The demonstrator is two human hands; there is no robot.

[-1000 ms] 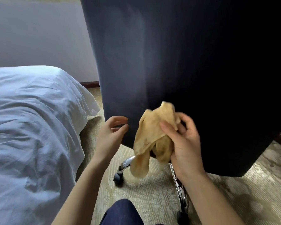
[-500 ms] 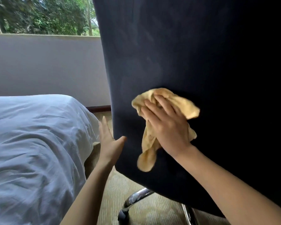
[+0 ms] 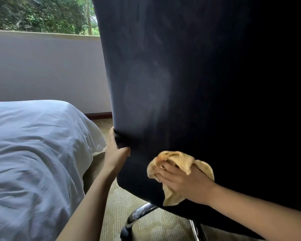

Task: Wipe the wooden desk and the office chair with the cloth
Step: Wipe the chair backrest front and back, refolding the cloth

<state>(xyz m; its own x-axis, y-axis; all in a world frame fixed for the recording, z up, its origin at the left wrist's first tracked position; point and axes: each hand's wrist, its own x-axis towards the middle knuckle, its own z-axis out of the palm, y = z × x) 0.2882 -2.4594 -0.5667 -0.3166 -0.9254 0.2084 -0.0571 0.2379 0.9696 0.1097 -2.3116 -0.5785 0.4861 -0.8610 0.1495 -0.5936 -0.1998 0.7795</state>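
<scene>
Cloth (image 3: 174,158) lower on chair back (image 3: 198,84), left fingers (image 3: 112,136) half-hidden behind edge

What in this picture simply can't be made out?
Head view only.
Wooden desk: out of frame.
Chair seat: hidden behind the chair back.
Left hand: fingers wrapped behind the chair back's edge.
Cloth: partly under the right hand.
Chair base: cut by the bottom edge.
</scene>
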